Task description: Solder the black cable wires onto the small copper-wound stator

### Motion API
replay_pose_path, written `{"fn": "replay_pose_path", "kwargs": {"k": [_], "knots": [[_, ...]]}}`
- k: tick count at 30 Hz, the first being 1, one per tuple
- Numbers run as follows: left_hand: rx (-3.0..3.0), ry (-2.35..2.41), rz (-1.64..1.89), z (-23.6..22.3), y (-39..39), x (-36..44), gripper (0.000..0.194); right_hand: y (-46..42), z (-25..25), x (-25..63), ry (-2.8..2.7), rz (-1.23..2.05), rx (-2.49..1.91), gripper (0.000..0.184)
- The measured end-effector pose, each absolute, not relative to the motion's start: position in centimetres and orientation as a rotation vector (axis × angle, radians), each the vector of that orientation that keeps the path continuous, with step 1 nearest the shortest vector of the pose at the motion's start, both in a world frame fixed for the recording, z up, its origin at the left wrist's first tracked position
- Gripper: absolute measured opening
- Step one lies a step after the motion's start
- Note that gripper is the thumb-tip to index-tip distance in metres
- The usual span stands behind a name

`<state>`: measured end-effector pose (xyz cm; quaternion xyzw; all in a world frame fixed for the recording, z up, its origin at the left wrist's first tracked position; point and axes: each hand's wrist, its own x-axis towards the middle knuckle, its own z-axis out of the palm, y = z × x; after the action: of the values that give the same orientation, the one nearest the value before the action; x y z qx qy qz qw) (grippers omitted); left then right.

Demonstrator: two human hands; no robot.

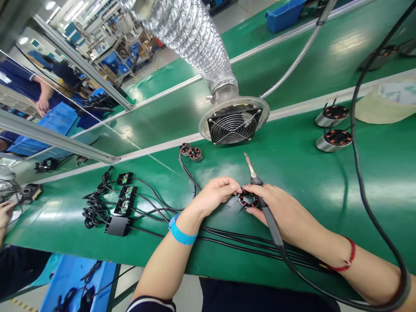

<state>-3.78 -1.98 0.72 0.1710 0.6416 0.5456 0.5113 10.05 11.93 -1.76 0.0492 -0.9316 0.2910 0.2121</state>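
Both forearms reach in from the near edge of the table, the left slanting up and inward, the right coming in from the lower right, so the two hands meet close together above the green tabletop. The left hand, below which a bright blue wristband circles the wrist, has its thumb and fingertip drawn together at the left edge of a small black ring; exactly what they pinch is too small to tell. The right hand, with a red beaded bracelet at its wrist, clamps the ring between its digits and also holds a grey-handled soldering iron, its metal tip pointing away past the hands.

The ring is between the hands, its centre open and reddish-copper windings spaced around it. Black cables run beneath the forearms.

Beyond the hands stands a round extraction hood with a square black fan, joined to a crinkled silver foil duct. Left of it sit two small wound cylinders. Farther left of the hands lie three open black boxes and a closed black box. To the right are two larger silver-sided cylinders, near a pale tape roll.
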Motion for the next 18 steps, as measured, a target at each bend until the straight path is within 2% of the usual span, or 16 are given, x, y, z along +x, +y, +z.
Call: {"fn": "replay_pose_path", "kwargs": {"k": [5,9,12,18], "knots": [[0.434,1.542,1.363,0.4,-2.2,-3.2,0.045,12.5,-1.9,10.1,-2.579,0.822,0.074,0.029],[0.562,1.556,1.22,1.3,-2.8,-2.6,0.046,13.0,-2.0,10.2,-2.568,0.765,0.024,0.028],[0.677,1.569,1.1,1.7,-3.1,-2.6,0.038,13.1,-2.0,10.3,-2.566,0.741,0.02,0.028],[0.577,1.492,1.255,1.2,-2.7,-2.8,0.026,13.1,-2.2,10.2,-2.576,0.789,0.018,0.029]]}}
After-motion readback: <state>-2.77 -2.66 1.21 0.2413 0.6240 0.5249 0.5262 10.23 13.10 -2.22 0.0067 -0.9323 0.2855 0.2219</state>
